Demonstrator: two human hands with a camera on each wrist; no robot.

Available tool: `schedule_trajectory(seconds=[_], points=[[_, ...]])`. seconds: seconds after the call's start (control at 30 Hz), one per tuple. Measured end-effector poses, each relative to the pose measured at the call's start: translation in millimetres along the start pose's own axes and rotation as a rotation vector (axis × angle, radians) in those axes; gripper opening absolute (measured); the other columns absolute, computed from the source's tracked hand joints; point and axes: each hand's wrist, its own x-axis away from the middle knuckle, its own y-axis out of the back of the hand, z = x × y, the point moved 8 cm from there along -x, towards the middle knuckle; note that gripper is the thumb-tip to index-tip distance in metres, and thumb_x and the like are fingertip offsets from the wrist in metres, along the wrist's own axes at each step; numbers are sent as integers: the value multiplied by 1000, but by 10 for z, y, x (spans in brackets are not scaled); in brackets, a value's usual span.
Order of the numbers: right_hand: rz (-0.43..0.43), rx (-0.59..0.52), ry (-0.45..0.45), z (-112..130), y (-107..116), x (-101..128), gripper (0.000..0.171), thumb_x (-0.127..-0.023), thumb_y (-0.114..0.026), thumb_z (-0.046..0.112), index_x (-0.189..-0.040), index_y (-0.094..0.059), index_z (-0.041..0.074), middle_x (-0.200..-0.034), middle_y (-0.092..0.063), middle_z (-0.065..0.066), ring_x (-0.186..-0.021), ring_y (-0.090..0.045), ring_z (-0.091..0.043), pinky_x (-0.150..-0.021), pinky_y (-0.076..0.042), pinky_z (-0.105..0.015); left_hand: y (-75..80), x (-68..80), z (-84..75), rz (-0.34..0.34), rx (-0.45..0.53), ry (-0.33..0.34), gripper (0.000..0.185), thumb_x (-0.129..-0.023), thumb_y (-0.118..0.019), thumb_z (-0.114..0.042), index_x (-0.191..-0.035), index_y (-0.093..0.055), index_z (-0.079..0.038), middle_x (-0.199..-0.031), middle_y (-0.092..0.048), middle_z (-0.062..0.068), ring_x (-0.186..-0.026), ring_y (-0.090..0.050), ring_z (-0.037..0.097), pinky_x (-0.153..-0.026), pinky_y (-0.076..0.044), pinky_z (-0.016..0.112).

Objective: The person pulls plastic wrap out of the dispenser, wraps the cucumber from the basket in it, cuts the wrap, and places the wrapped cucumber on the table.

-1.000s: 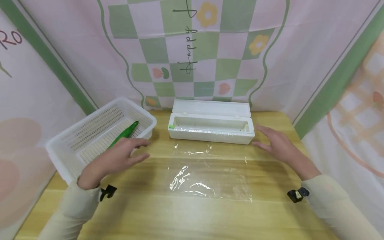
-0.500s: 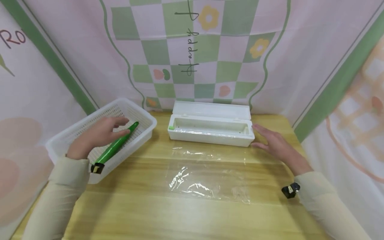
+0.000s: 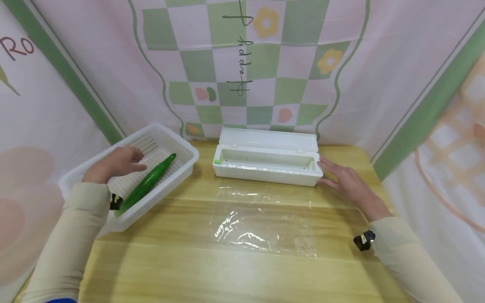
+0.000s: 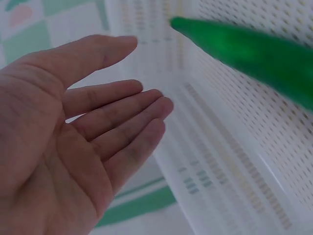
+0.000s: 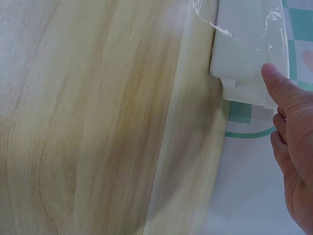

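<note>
My left hand (image 3: pixel 118 162) hovers over the white perforated basket (image 3: pixel 185 158), fingers relaxed and nothing in them. Beside it in the basket lies a long green cucumber (image 3: pixel 149 180); in the left wrist view the cucumber (image 4: pixel 244 51) is apart from the fingertips. At the right end of a long white plastic wrap dispenser (image 3: pixel 265 174), my right hand (image 3: pixel 350 183) has its fingertips right at the box's edge. The dispenser's lid (image 3: pixel 267 139) stands raised behind it. A sheet of clear plastic wrap (image 3: pixel 261 223) spreads from the dispenser's front over the table.
The wooden table (image 3: pixel 242 277) carries everything, and its right edge shows past the right hand. A patterned cloth (image 3: pixel 261 63) hangs behind the basket and dispenser. A small green tab (image 3: pixel 217 161) sits at the dispenser's left corner.
My left hand has moved from the basket's near side up and back to above it, leaving the cucumber more exposed. My right hand has come in slightly to the dispenser's right end.
</note>
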Motion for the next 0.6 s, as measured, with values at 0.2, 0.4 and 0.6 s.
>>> schedule_trajectory(seconds=[0.2, 0.4, 0.6], points=[[-10, 2, 1, 7, -2, -11, 61, -89, -82, 6, -143, -58, -6, -153, -51, -28, -126, -61, -56, -105, -51, -64, -172, 81, 269, 122, -25, 96, 64, -97, -74, -29, -136, -55, 17, -134, -61, 39, -123, -61, 56, -101, -54, 66], [-26, -2, 7, 11, 5, -9, 61, -87, -83, 5, -142, -59, -7, -151, -53, -29, -125, -61, -55, -104, -52, -62, -356, 183, 418, 228, -15, 213, 75, -89, -80, -42, -134, -57, 14, -135, -62, 36, -123, -60, 54, -97, -56, 66], [-24, 1, 13, 26, 5, -23, 60, -87, -83, 4, -141, -60, -7, -150, -54, -30, -124, -63, -55, -103, -52, -60, -489, 256, 516, 257, 15, 305, 82, -82, -85, -53, -131, -61, 8, -134, -64, 31, -120, -62, 49, -92, -57, 62]])
